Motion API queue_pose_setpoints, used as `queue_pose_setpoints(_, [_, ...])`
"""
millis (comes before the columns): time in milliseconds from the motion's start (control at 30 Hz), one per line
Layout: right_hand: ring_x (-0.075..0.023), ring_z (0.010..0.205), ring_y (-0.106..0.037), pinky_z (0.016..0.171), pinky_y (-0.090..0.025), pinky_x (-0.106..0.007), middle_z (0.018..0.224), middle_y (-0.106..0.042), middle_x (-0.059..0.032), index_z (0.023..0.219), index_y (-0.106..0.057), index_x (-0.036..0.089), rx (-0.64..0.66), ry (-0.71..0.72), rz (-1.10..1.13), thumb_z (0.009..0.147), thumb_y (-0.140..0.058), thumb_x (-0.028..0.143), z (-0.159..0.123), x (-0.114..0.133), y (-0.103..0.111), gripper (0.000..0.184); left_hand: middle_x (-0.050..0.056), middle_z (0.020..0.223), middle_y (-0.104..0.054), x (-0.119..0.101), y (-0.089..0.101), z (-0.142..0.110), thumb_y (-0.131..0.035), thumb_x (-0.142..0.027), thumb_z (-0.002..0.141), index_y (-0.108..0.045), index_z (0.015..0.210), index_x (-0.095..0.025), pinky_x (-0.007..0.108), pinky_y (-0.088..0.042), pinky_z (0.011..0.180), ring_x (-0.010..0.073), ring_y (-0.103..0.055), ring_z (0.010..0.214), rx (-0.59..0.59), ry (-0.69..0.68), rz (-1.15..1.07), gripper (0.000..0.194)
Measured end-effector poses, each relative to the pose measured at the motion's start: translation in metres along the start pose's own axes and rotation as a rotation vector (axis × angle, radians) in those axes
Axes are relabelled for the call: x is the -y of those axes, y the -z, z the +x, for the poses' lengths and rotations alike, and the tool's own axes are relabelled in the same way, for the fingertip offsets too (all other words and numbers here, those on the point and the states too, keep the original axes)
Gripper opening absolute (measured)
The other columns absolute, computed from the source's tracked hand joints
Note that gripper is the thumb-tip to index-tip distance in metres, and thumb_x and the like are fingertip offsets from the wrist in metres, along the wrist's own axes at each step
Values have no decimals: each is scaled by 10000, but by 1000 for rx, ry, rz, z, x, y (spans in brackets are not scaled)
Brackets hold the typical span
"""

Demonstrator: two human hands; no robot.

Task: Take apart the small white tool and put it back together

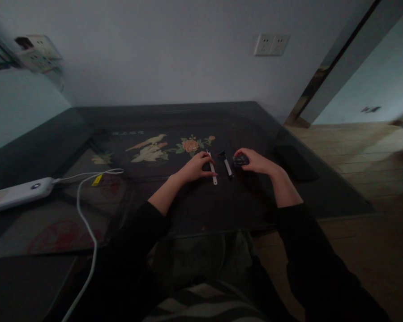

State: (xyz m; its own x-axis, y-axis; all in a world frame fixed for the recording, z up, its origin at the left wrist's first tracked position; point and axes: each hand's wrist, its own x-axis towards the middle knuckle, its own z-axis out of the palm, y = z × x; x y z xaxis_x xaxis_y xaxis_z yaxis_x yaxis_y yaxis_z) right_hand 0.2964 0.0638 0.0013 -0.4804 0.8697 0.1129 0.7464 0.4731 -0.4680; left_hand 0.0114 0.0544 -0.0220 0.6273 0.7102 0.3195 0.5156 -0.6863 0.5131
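Note:
My left hand (199, 166) has its fingers closed at a slim white tool (212, 169) with a hole in its near end; a fingertip lies close to the far end and the thumb nearer the hole. Just right of it a razor (227, 166) with a black head and a pale handle rests on the dark table (201, 205). My right hand (253, 160) grips a small, dark, shiny object (240, 161) between thumb and fingers; the dim light hides what kind it is.
A white power strip (20, 193) with a white cable (83, 214) occupies the table's left side. On the right lies a flat black object (294, 163). Behind the table is a wall with sockets (272, 44). The table's front edge is close to my body.

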Motion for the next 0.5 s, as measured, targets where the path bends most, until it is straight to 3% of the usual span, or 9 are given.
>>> queue_pose_setpoints(500, [-248,1013,-586,907,-460,-386,1101,-622,-93,1080,-562,181,45,11,14,646,-588,56,1,-2,-1,453,123,1189,-541,3,-2,0,-729,-476,767,-656,1076,-190,432,-435,1037,264,-534,1152,1,-23,43,428])
